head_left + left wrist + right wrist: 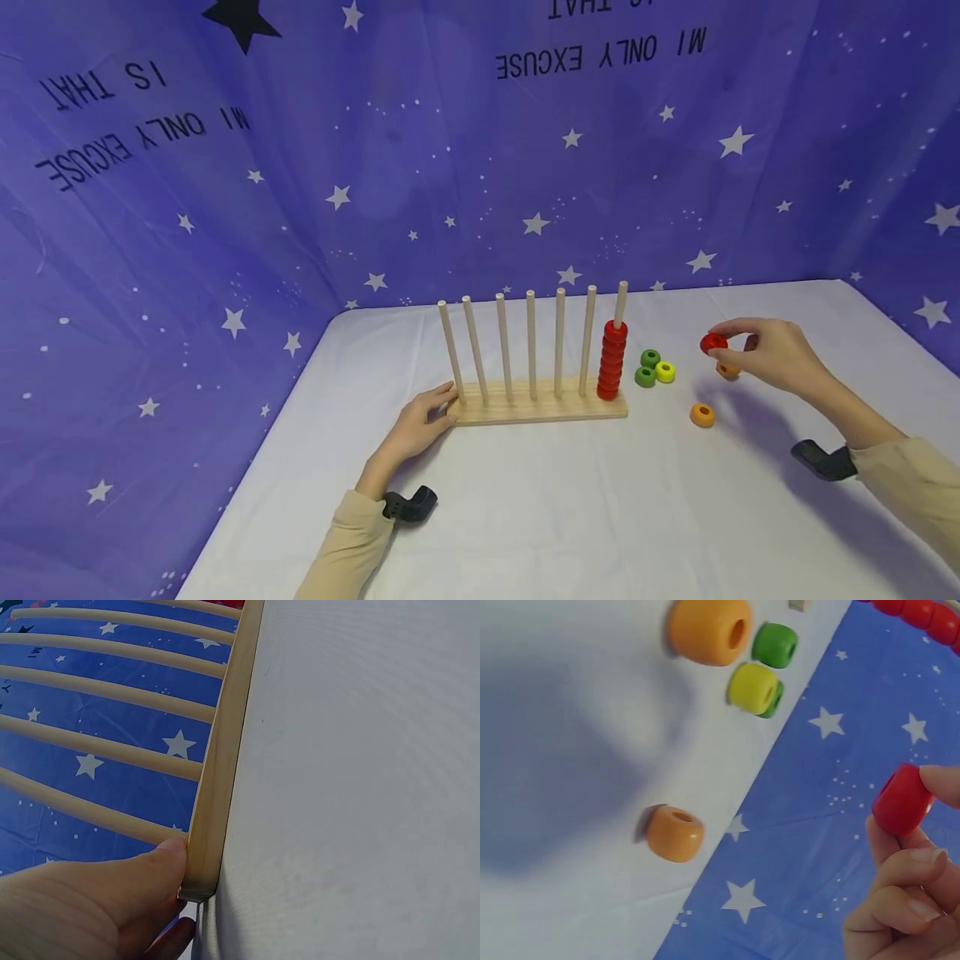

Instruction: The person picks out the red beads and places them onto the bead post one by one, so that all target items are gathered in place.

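Observation:
A wooden bead stand (540,406) with a row of upright pegs is on the table. Its rightmost peg carries a stack of red beads (612,362); the other pegs are bare. My left hand (422,422) grips the left end of the base, and in the left wrist view the thumb (171,859) lies against its corner. Off to the right of the stand, my right hand (780,358) pinches a loose red bead (904,801) between thumb and fingers, raised over the table. Beneath that hand lies an orange bead (675,834), partly hidden in the head view.
Two green beads (650,358) and a yellow bead (665,372) lie together just right of the stand. Nearer the front is another orange bead (702,415). White cloth (570,508) covers the table, and a purple star-printed curtain (450,167) hangs behind it.

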`<state>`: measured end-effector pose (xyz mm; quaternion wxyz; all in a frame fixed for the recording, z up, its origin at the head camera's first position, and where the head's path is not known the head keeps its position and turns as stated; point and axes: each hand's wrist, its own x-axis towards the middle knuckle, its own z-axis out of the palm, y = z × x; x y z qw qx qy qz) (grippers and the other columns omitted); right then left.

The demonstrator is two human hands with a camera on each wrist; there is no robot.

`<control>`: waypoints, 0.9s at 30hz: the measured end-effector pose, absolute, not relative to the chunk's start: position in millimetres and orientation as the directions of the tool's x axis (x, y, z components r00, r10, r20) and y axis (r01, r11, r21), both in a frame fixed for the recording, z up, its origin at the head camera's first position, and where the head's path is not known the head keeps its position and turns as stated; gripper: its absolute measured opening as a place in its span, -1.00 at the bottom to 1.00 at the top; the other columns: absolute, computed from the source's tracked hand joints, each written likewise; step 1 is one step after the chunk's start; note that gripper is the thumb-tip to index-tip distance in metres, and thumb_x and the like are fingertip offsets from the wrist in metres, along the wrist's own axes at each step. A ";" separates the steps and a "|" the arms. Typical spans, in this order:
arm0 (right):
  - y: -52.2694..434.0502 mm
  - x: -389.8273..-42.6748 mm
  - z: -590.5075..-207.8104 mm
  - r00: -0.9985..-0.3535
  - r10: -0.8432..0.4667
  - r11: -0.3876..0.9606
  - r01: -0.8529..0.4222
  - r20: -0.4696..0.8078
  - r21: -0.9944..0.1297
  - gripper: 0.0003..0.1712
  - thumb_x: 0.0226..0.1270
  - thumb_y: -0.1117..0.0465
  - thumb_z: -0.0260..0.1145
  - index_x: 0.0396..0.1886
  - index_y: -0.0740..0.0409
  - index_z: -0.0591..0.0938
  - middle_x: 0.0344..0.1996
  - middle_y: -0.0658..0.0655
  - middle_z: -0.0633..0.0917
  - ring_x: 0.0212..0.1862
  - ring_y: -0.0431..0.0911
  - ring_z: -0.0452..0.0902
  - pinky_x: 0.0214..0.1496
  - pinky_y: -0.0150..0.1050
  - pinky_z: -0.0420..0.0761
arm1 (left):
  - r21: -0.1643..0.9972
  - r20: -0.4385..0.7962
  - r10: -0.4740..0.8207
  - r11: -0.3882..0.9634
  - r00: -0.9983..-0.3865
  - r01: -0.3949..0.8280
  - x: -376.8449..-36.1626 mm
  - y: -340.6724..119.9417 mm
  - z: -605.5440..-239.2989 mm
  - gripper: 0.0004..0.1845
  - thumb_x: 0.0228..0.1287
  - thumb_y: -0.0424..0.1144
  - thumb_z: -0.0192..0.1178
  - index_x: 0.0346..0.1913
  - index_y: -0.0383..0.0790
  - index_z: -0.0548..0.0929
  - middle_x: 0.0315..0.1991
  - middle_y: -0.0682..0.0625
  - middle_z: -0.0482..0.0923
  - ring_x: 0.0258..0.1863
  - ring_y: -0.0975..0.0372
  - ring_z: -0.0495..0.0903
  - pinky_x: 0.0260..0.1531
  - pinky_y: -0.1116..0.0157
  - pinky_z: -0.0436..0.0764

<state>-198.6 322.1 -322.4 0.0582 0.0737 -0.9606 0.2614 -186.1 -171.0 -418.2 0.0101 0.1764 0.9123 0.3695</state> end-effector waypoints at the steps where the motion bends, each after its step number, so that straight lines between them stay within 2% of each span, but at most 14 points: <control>1: 319.4 -198.5 -320.0 -0.981 -0.109 0.849 -0.177 0.162 -0.498 -0.58 0.10 0.04 0.34 -0.06 0.14 0.62 -0.67 -0.01 0.60 -0.72 -0.25 0.21 -0.72 -0.36 0.17 | 0.678 0.113 0.330 0.664 -0.937 0.316 -186.2 -172.5 -416.0 -0.51 0.27 -0.25 0.12 0.25 -0.29 0.40 0.36 -0.17 0.26 0.36 -0.10 0.22 0.36 -0.07 0.21; 7: 306.1 -200.9 -309.4 -0.973 -0.102 0.835 -0.196 0.205 -0.514 -0.56 0.10 0.03 0.35 -0.05 0.15 0.62 -0.52 0.08 0.60 -0.69 -0.23 0.20 -0.72 -0.34 0.16 | 0.663 0.147 0.323 0.669 -0.935 0.336 -191.3 -181.9 -404.5 -0.52 0.24 -0.28 0.13 0.24 -0.29 0.41 0.34 -0.19 0.28 0.35 -0.13 0.23 0.34 -0.11 0.20; 10: 306.9 -199.9 -307.3 -0.971 -0.102 0.836 -0.201 0.216 -0.510 -0.58 0.10 0.05 0.35 -0.06 0.15 0.62 -0.50 0.09 0.61 -0.69 -0.22 0.19 -0.73 -0.34 0.15 | 0.647 0.145 0.347 0.675 -0.927 0.354 -193.9 -181.4 -404.4 -0.51 0.26 -0.26 0.12 0.24 -0.29 0.41 0.35 -0.19 0.28 0.35 -0.12 0.23 0.34 -0.11 0.20; 14: 309.8 -198.7 -304.3 -0.969 -0.100 0.841 -0.203 0.224 -0.502 -0.60 0.11 0.04 0.35 -0.08 0.13 0.63 -0.58 0.06 0.57 -0.71 -0.21 0.18 -0.74 -0.33 0.14 | 0.648 0.143 0.359 0.670 -0.922 0.362 -194.7 -177.1 -407.5 -0.51 0.27 -0.24 0.12 0.24 -0.30 0.41 0.35 -0.19 0.27 0.36 -0.11 0.22 0.35 -0.09 0.21; 22: 304.2 -200.6 -297.5 -0.962 -0.109 0.840 -0.224 0.250 -0.495 -0.61 0.11 -0.02 0.34 -0.11 0.09 0.64 -0.53 0.11 0.59 -0.71 -0.20 0.19 -0.75 -0.33 0.14 | 0.673 0.134 0.330 0.662 -0.934 0.330 -187.4 -174.7 -413.2 -0.52 0.26 -0.26 0.11 0.24 -0.30 0.41 0.35 -0.19 0.28 0.36 -0.12 0.22 0.34 -0.10 0.20; 27: 303.8 -197.3 -295.2 -0.953 -0.116 0.838 -0.245 0.280 -0.487 -0.68 0.11 0.03 0.36 -0.16 0.06 0.66 -0.44 0.13 0.63 -0.72 -0.23 0.19 -0.76 -0.34 0.14 | 0.675 0.139 0.351 0.651 -0.926 0.348 -186.4 -173.0 -417.8 -0.52 0.27 -0.25 0.11 0.24 -0.32 0.41 0.35 -0.20 0.27 0.36 -0.12 0.22 0.34 -0.10 0.21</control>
